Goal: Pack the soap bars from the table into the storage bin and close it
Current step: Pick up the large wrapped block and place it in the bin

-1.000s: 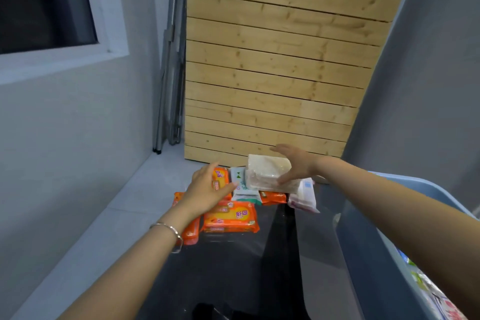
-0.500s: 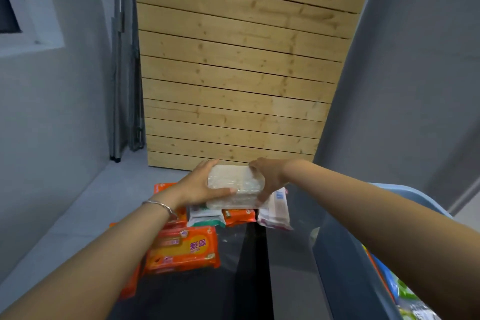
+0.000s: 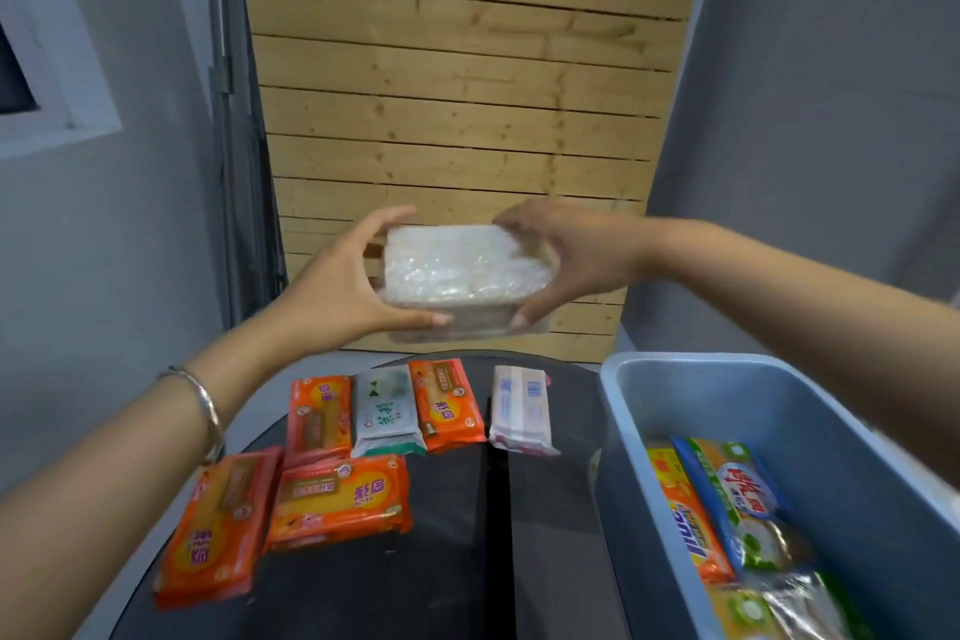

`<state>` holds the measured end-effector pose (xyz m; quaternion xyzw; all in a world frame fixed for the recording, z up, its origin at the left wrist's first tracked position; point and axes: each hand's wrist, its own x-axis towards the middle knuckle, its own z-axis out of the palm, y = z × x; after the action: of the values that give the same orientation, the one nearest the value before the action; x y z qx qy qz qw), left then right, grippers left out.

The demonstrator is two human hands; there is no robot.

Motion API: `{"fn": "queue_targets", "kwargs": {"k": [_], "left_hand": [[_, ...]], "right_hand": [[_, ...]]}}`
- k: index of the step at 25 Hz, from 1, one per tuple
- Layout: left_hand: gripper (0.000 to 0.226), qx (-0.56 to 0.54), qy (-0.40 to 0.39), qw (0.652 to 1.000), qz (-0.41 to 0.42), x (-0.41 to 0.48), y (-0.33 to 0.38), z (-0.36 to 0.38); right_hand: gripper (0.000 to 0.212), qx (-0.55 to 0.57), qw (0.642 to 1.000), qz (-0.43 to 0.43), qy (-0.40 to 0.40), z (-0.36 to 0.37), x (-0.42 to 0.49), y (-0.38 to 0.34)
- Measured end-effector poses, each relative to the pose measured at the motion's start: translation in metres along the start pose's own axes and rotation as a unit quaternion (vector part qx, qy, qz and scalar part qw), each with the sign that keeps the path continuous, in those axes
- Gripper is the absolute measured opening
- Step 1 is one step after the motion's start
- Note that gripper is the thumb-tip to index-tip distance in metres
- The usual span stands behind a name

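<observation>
- Soap pack (image 3: pixel 464 276), clear-wrapped, hangs above the tabletop (image 3: pixel 545 535), left of the storage bin (image 3: pixel 675 369).
- Your left hand (image 3: pixel 340 294) and right hand (image 3: pixel 574 257) clamp its ends, fingers (image 3: pixel 395 218) curled, probably steadying a bulky, slippery load.

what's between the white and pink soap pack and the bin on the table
Nothing: in the head view, only bare dark table separates the white and pink soap pack from the storage bin wall. Both hands hold another pack higher up.

Chinese characters stand on the orange soap packs (image 3: pixel 340 502), the white-green pack (image 3: pixel 387 411) and the blue-green pack (image 3: pixel 740 494) in the storage bin (image 3: pixel 727 379), too blurred to read
</observation>
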<state>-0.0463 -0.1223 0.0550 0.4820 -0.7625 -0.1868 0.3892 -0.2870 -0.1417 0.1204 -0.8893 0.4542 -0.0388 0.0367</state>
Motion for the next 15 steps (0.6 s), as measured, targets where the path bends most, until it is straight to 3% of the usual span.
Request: {"fn": "queue_targets", "kwargs": {"k": [6,11,13,15], "left_hand": [[0.117,-0.082,-0.025,0.995,0.042,-0.002,0.104,0.055],[0.112,-0.092,-0.107,0.990,0.028,-0.017,0.133,0.127],[0.109,-0.081,-0.139,0.987,0.014,-0.024,0.131,0.146],[0.109,-0.004,-0.160,0.987,0.009,-0.027,0.124,0.154]], "right_hand": [[0.102,0.069,0.995,0.054,0.050,-0.047,-0.122,0.042],[0.107,0.119,0.989,0.091,0.012,-0.022,-0.191,0.084],[0.110,0.129,0.986,0.101,-0.008,-0.002,-0.199,0.094],[0.108,0.131,0.985,0.110,-0.017,0.023,-0.197,0.100]]}}
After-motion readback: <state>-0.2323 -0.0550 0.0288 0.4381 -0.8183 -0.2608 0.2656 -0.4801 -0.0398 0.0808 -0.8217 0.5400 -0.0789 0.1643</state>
